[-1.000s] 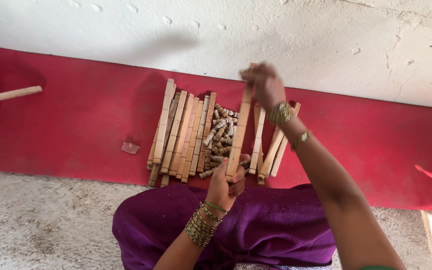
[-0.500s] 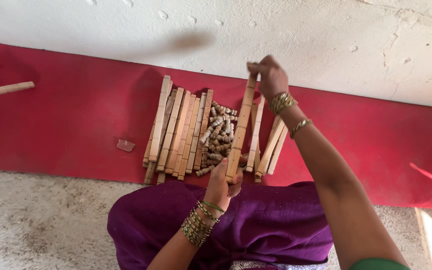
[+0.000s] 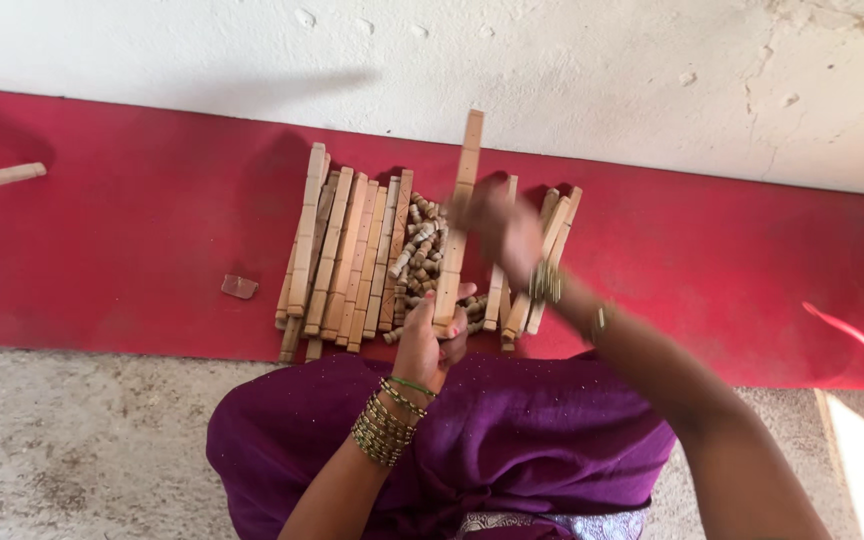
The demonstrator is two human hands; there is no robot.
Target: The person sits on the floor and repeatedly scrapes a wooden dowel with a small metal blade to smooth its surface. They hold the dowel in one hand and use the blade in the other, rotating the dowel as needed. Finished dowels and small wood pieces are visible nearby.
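Head view: the left hand (image 3: 430, 345) grips the near end of a long wooden slat (image 3: 458, 222), fingers curled around it; the slat points toward 12 o'clock. The right hand (image 3: 500, 228) is blurred beside the slat's middle; I cannot tell its grip. At 9 o'clock lies a stack of slats (image 3: 340, 252), short wooden pegs (image 3: 417, 262) between, on a red mat (image 3: 122, 250)

A red floor mat (image 3: 132, 260) at mid-frame carries long pale wooden slats (image 3: 342, 250), small wooden pegs (image 3: 417, 265) (heaped centrally) and a brownish scrap (image 3: 239, 287).
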